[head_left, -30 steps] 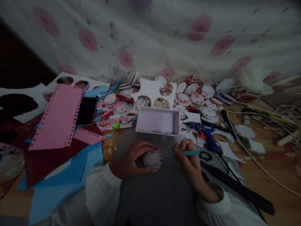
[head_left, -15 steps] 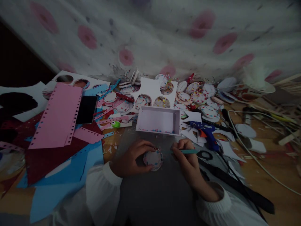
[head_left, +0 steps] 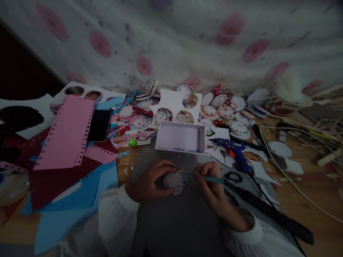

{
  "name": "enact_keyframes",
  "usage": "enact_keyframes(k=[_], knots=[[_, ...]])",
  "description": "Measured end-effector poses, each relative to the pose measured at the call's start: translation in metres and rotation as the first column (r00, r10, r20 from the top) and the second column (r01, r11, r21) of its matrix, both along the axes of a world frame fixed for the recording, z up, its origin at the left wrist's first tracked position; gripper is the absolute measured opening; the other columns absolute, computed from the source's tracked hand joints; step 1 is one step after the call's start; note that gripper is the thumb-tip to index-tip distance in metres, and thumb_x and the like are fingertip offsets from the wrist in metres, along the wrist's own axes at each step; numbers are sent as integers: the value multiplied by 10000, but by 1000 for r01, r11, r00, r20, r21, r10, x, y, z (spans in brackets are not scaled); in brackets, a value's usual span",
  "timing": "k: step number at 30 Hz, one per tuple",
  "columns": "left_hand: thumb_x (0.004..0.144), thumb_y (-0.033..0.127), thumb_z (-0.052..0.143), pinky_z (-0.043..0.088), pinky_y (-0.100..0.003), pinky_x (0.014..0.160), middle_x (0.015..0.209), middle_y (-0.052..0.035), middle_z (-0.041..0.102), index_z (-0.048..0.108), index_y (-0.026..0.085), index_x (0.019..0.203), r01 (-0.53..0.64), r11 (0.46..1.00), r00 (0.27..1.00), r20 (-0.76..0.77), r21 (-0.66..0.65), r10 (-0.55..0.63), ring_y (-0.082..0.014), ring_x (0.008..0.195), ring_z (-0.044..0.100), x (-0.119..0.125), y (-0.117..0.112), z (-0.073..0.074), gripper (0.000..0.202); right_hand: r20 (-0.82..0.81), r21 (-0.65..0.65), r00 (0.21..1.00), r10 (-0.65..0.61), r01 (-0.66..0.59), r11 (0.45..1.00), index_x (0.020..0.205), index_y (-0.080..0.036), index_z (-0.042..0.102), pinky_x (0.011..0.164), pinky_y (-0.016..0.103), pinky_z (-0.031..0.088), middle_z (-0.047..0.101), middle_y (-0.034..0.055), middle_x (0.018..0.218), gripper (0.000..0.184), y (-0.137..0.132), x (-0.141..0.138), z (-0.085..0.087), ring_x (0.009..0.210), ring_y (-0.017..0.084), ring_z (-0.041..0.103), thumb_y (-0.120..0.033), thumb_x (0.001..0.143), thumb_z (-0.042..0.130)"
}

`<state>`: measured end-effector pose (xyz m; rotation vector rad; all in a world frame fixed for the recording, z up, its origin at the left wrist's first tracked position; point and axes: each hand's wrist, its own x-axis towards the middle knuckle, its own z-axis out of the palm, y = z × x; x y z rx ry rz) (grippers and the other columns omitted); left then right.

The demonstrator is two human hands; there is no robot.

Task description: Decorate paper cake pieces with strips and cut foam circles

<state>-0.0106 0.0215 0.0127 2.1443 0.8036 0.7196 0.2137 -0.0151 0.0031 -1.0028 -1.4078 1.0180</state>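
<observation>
Left hand (head_left: 147,184) gripping speckled paper disc (head_left: 174,180), fingers curling round its rim. Right hand (head_left: 210,185) pinching teal tool (head_left: 213,179), possibly craft knife, sitting closer than before, tip just beside disc.

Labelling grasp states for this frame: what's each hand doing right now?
Left hand: closed on the round white paper disc with coloured dots.
Right hand: closed on the thin teal stick-like tool, pinched in the fingers.
</observation>
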Motion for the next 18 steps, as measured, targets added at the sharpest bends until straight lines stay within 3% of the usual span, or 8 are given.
enact_keyframes(k=[18], knots=[[798, 303, 717, 475, -433, 987, 1204, -116, 592, 576, 219, 1191, -16, 1000, 1000, 13, -2, 16, -257, 1139, 579, -1, -1, -3, 426, 15, 70, 1000, 14, -15, 997, 909, -268, 392, 585, 256, 358, 424, -23, 793, 122, -1, -1, 2, 669, 132, 422, -182, 972, 452]])
